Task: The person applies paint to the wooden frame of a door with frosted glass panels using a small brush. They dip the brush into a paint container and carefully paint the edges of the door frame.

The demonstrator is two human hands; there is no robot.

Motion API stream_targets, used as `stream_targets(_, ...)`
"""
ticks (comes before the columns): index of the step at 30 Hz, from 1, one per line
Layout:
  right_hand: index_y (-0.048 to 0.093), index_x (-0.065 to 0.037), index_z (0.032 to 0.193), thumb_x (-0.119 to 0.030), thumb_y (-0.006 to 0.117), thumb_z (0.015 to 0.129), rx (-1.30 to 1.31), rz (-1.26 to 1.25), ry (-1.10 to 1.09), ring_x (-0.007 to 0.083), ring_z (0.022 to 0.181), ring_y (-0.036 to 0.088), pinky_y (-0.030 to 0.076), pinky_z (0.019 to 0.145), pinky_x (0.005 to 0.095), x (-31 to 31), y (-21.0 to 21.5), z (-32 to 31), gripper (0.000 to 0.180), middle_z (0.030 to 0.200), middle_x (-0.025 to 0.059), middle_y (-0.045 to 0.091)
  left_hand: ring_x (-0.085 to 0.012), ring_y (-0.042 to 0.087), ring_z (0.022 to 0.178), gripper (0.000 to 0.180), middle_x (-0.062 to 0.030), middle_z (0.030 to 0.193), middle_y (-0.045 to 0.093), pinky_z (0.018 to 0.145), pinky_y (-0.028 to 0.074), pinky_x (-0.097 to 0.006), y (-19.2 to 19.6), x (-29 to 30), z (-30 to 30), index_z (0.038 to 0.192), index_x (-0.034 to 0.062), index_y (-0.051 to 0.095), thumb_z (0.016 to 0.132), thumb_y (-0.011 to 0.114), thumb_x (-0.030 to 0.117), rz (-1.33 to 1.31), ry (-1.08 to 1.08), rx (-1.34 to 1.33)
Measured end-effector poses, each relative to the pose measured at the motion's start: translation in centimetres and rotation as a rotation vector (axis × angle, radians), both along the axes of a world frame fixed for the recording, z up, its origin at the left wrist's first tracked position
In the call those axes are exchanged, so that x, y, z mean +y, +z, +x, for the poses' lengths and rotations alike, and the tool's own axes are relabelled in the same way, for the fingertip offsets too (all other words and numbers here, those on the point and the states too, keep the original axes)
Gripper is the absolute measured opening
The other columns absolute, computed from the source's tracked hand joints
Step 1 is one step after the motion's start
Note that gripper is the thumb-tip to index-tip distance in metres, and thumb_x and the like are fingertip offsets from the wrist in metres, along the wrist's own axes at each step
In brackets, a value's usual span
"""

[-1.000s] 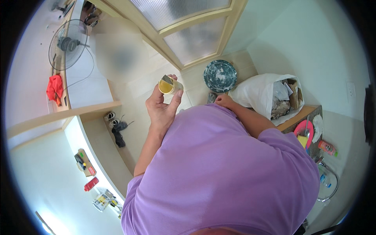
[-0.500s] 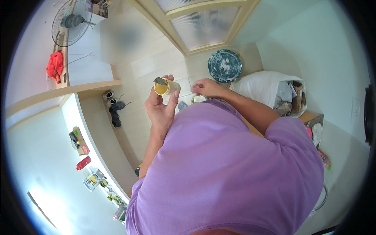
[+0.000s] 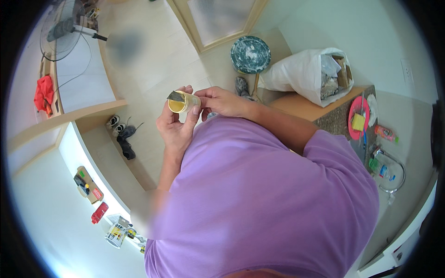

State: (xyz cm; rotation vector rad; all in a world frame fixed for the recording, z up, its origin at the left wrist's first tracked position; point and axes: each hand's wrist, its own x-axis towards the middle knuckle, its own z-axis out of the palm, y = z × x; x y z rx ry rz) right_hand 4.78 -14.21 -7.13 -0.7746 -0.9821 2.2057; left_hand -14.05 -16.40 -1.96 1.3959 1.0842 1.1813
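My left hand [image 3: 174, 126] is wrapped around a small yellow tin can [image 3: 184, 103], held up in front of my chest. The can's grey lid [image 3: 176, 96] is bent up at its left rim and the inside looks yellow. My right hand [image 3: 219, 99] reaches in from the right, and its fingertips pinch the can's right edge. My purple shirt [image 3: 259, 199] fills the lower half of the view and hides what lies below it.
A round green patterned disc [image 3: 250, 54] and a full white bag [image 3: 303, 74] stand by the wall. A counter holds a pink plate [image 3: 357, 109] with a yellow sponge. Shoes [image 3: 124, 138] lie on the floor at left, and a fan [image 3: 62, 28] is at top left.
My right hand has come over from the white bag's side to the can and now touches it. My left hand kept holding the can, now a little lower in view.
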Motion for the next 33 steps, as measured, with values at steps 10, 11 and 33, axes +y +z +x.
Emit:
stream_targets(10,0.072,-0.009,0.127,-0.029,0.062,0.106,-0.152,0.250,-0.261,0.0123,0.084,0.068,0.056,0.071,0.0298,-2.1,-5.4,-3.4,0.031,0.102,0.0008,0.075,-0.0190,0.075,0.097,0.038,-0.0147,0.104,0.078,0.084,0.058,-0.035,-1.3,-0.2,-2.2,0.121,0.0025,0.072,0.087,0.082,0.016,-0.003,-0.071,0.292)
stream_targets(11,0.070,-0.010,0.130,-0.029,0.059,0.108,-0.070,0.218,-0.189,0.0122,0.087,0.068,0.057,0.071,0.0301,-1.1,-8.4,-3.7,0.031,0.106,0.0024,0.074,-0.0198,0.075,0.101,0.038,-0.0143,0.108,0.078,0.088,0.057,-0.035,-0.7,0.1,-2.2,0.123,0.0007,0.071,0.088,0.080,0.014,-0.008,-0.086,0.334)
stream_targets(33,0.070,-0.002,0.128,-0.007,0.072,0.096,-0.204,0.305,-0.373,0.0093,0.077,0.058,0.052,0.070,0.0267,11.2,1.0,5.1,0.032,0.098,0.0009,0.068,-0.0247,0.065,0.120,0.043,-0.0176,0.126,0.071,0.110,0.047,-0.041,0.3,11.4,6.9,0.132,-0.0071,0.062,0.093,0.077,0.003,0.109,-0.165,0.018)
